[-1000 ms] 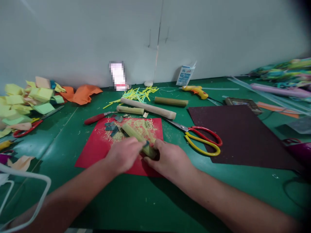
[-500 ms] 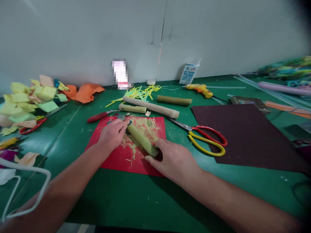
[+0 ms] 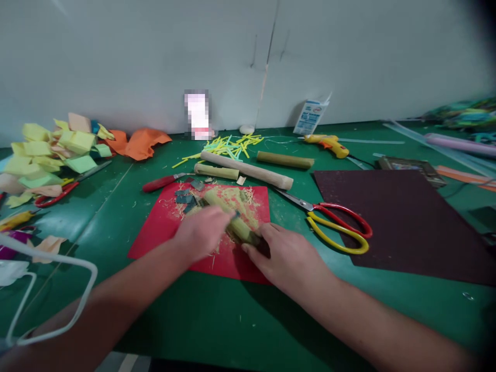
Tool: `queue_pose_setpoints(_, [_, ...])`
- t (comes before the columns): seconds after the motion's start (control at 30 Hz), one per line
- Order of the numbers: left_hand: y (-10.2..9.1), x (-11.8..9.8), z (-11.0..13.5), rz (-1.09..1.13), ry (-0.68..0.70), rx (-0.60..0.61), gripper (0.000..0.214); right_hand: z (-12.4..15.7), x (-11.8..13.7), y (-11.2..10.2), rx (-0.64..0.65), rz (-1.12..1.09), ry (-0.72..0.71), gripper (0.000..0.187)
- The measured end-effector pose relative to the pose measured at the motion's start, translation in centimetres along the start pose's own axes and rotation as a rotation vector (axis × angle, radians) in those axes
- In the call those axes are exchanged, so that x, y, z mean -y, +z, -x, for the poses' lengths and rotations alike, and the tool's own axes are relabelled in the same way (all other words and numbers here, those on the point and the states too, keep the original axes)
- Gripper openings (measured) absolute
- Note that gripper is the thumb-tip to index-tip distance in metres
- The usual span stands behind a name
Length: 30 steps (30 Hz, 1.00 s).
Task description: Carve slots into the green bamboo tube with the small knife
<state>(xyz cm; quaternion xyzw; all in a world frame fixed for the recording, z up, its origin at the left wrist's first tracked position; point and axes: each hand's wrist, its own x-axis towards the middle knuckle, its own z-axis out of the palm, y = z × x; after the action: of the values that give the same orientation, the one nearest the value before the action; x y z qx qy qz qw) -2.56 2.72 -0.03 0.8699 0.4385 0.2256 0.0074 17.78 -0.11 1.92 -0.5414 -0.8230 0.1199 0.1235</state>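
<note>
A pale green bamboo tube (image 3: 243,227) lies slanted over a red sheet (image 3: 155,235) strewn with fine dust and shavings. My right hand (image 3: 284,253) grips its near end between thumb and fingers. Over the tube's middle is my left hand (image 3: 205,230), slightly blurred, its fingers closed on a small dark piece of sandpaper (image 3: 235,215) pressed to the tube's surface. Several more dark sandpaper scraps (image 3: 186,199) lie on the sheet's far left part. Just beyond the sheet rests a red-handled knife (image 3: 160,183).
Behind the sheet lie a long wooden stick (image 3: 248,169), bamboo pieces (image 3: 285,159) and yellow strips (image 3: 228,147). Scissors (image 3: 341,225) overlap a dark sheet (image 3: 403,222) on the right. A yellow glue gun (image 3: 327,144) is farther back. Paper pieces (image 3: 58,150) and a white wire frame (image 3: 91,289) are left.
My left hand has slid along the bamboo tube from its far end toward my right hand, uncovering sandpaper scraps. My right hand keeps its hold. The whole view has shifted slightly.
</note>
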Motion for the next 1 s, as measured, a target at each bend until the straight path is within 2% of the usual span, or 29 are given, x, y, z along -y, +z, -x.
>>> queue_pose_setpoints(0.07, [-0.1,0.8,-0.4,-0.071,-0.095,-0.118,0.03,0.0,0.1,-0.1,0.008,-0.013,0.007,0.019])
queue_pose_setpoints(0.1, [-0.2,0.9,-0.4,-0.079,-0.12,-0.126,0.03,-0.1,0.1,-0.1,0.012,-0.017,0.007,0.019])
queue_pose_setpoints(0.13, [-0.1,0.6,-0.4,-0.072,-0.117,-0.097,0.03,-0.1,0.1,-0.1,0.015,-0.019,0.002,0.019])
queue_pose_setpoints(0.23, [0.1,-0.6,-0.1,0.007,0.017,0.088,0.032,-0.1,0.0,-0.1,0.012,-0.017,-0.006,0.016])
queue_pose_setpoints(0.27, [0.2,-0.8,0.0,0.017,0.032,0.106,0.032,-0.1,0.0,-0.1,0.01,-0.017,-0.001,0.016])
queue_pose_setpoints(0.3, [0.2,-0.7,0.0,0.015,0.032,0.083,0.031,-0.1,0.0,-0.1,0.009,-0.02,0.008,0.016])
queue_pose_setpoints(0.4, [0.1,-0.2,0.0,-0.037,-0.111,-0.093,0.028,-0.2,0.0,-0.1,0.018,-0.033,0.035,0.02])
queue_pose_setpoints(0.43, [0.1,-0.3,0.0,-0.041,-0.125,-0.102,0.028,-0.3,0.0,-0.2,0.025,-0.036,0.035,0.02])
queue_pose_setpoints(0.53, [0.2,-1.4,0.4,0.013,0.032,0.115,0.031,-0.4,0.1,-0.3,0.04,-0.031,0.026,0.018])
queue_pose_setpoints(0.6, [0.2,-1.5,0.5,0.054,0.081,0.161,0.031,-0.5,0.0,-0.4,0.057,-0.039,0.04,0.017])
queue_pose_setpoints(0.73, [-0.1,1.3,-0.1,-0.012,-0.113,-0.088,0.028,-0.5,0.0,-0.5,0.062,-0.056,0.055,0.021])
queue_pose_setpoints(0.8, [-0.3,2.9,-0.4,-0.011,-0.18,-0.115,0.027,-0.4,-0.1,-0.5,0.05,-0.069,0.045,0.02])
queue_pose_setpoints(0.87, [-0.5,3.7,-0.7,0.01,-0.189,-0.107,0.027,-0.3,-0.2,-0.5,0.043,-0.088,0.042,0.021])
queue_pose_setpoints(0.93, [-0.6,3.8,-0.8,0.03,-0.184,-0.115,0.027,-0.3,-0.2,-0.4,0.037,-0.091,0.043,0.022])
queue_pose_setpoints(1.0, [-0.6,2.9,-0.7,0.041,-0.185,-0.137,0.027,-0.3,-0.3,-0.4,0.034,-0.075,0.041,0.02])
